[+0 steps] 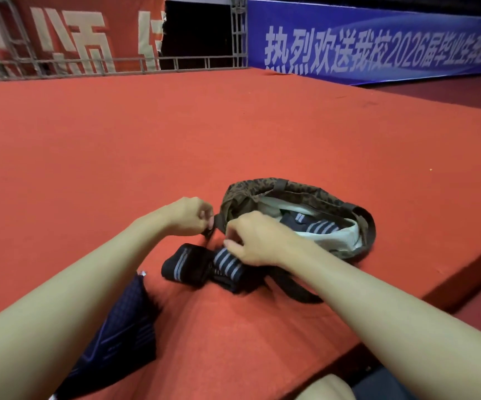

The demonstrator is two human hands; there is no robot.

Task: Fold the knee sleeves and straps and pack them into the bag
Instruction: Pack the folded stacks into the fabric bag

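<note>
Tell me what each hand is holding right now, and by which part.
The left hand pinches the bag by its dark strap at the rim. The right hand pinches the upper end of a striped strap.

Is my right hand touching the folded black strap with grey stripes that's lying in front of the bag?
Touching. The head view shows the right hand with its fingertips pinching the top edge of the black grey-striped strap, no gap between them.

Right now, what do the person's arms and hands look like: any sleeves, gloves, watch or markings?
Both forearms are bare up to the frame edge: no sleeves, gloves, watch, bands or rings visible. The left hand and right hand show plain fingers, with no tape or markings that I can see. Anything worn above the elbows is out of view.
</note>
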